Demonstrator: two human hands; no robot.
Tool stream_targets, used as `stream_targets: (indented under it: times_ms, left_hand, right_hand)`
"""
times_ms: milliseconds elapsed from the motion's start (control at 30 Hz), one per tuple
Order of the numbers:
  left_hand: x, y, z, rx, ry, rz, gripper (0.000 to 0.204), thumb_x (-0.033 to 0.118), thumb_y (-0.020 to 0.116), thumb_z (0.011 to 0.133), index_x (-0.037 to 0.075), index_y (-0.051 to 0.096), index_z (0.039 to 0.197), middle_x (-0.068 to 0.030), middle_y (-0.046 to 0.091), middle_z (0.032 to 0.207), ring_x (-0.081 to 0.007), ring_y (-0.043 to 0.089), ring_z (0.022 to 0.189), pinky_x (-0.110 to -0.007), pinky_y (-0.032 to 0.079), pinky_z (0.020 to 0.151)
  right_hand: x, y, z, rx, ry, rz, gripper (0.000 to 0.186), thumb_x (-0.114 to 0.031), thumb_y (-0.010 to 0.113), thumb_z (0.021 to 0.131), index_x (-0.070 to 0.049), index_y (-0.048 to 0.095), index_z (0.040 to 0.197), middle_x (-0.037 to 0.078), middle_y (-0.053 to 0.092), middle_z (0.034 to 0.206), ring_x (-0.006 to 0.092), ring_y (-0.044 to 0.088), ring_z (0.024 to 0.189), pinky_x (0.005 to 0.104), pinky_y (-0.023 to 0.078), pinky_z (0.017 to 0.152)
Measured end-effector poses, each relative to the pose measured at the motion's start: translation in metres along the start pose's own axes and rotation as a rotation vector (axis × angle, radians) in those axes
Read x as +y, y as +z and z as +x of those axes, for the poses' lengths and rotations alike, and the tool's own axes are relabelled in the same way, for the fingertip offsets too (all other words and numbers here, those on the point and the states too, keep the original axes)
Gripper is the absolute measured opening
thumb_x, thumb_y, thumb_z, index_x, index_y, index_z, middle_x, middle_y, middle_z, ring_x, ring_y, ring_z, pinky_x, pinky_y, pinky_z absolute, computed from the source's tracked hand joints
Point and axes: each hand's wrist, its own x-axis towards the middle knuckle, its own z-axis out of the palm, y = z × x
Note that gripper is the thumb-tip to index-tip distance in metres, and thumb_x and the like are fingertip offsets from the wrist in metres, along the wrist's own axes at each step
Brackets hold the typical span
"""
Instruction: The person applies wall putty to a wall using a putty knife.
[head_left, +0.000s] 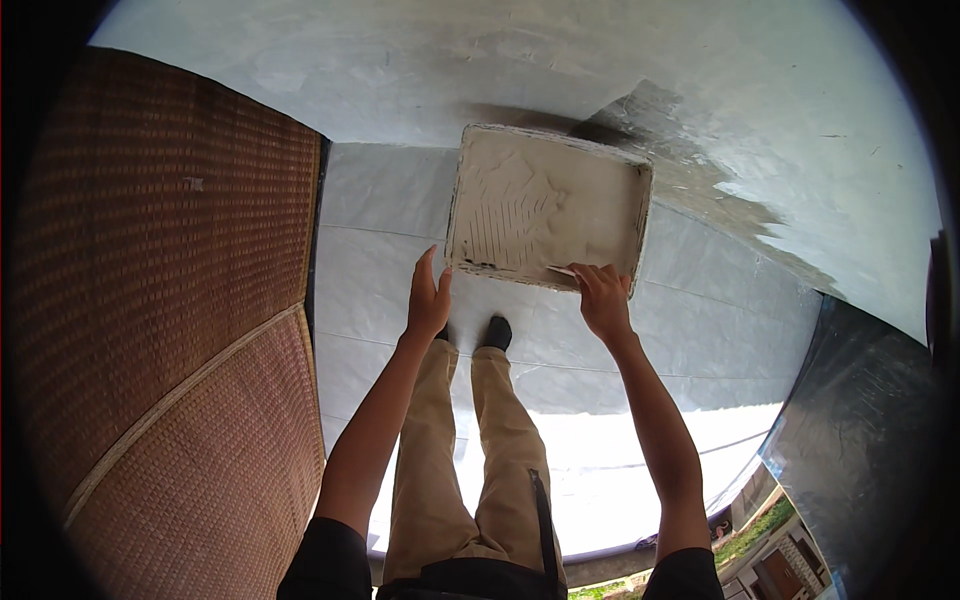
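Left hand [428,300]: open, fingers spread, just beside the white rectangular plaster-caked tray [545,205], centre frame.
Right hand [603,297]: clamped on the tray's lower edge.
Tip: keep the tray level.

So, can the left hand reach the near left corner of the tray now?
Probably yes. The left hand is open just beside the near left corner of the paint tray, and nothing lies between them. The right hand already holds the near edge.

One head-worn fisheye looks steeply down from above the person's own arms and legs; edges bend at the rim. It sits close over the tray [545,205]; no second view.
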Motion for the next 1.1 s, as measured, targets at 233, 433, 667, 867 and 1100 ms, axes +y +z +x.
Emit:
stream_targets:
  times_ms: [233, 433, 667, 867, 1100]
  left_hand:
    - [-0.003, 0.004, -0.001, -0.02, 0.001, -0.001, 0.049, 0.019, 0.048, 0.098, -0.003, 0.036, 0.14, -0.0223, 0.043, 0.141, -0.0355, 0.041, 0.133, -0.041, 0.031, 0.111]
    - [0.002, 0.003, 0.0, -0.038, 0.012, 0.007, 0.05, 0.018, 0.049, 0.097, -0.003, 0.035, 0.141, -0.0225, 0.043, 0.141, -0.0356, 0.041, 0.132, -0.042, 0.031, 0.111]
    - [0.002, -0.001, 0.003, -0.039, 0.017, 0.013, 0.051, 0.019, 0.049, 0.097, -0.003, 0.035, 0.141, -0.0229, 0.043, 0.141, -0.036, 0.041, 0.132, -0.042, 0.031, 0.111]
    - [0.0, -0.002, -0.002, -0.04, 0.003, 0.017, 0.051, 0.019, 0.05, 0.097, -0.002, 0.035, 0.141, -0.0227, 0.043, 0.141, -0.0358, 0.04, 0.133, -0.042, 0.03, 0.111]
    - [0.001, -0.005, -0.009, -0.053, -0.023, 0.035, 0.051, 0.018, 0.051, 0.096, -0.001, 0.036, 0.141, -0.0218, 0.043, 0.141, -0.0355, 0.04, 0.133, -0.042, 0.03, 0.111]
  right_hand:
    - [-0.008, -0.013, 0.008, -0.101, -0.07, -0.037, 0.019, -0.011, 0.059, 0.09, -0.018, 0.065, 0.107, -0.002, 0.069, 0.092, 0.0208, 0.057, 0.085, 0.0381, 0.035, 0.079]
    - [-0.006, -0.028, 0.018, -0.176, -0.072, -0.063, 0.022, -0.01, 0.058, 0.09, -0.018, 0.064, 0.11, 0.0, 0.069, 0.089, 0.0216, 0.058, 0.086, 0.0387, 0.035, 0.081]
    - [0.0, -0.036, 0.03, -0.248, -0.102, -0.084, 0.027, -0.007, 0.059, 0.089, -0.017, 0.063, 0.113, 0.003, 0.069, 0.09, 0.0224, 0.058, 0.089, 0.0404, 0.036, 0.082]
    - [0.005, -0.035, 0.042, -0.31, -0.075, -0.098, 0.029, -0.009, 0.057, 0.088, -0.02, 0.067, 0.113, -0.001, 0.07, 0.097, 0.0204, 0.06, 0.093, 0.0387, 0.036, 0.085]
    - [0.022, -0.031, 0.063, -0.447, -0.018, -0.126, 0.036, -0.008, 0.056, 0.083, -0.02, 0.067, 0.115, 0.001, 0.07, 0.103, 0.0206, 0.061, 0.101, 0.041, 0.037, 0.087]
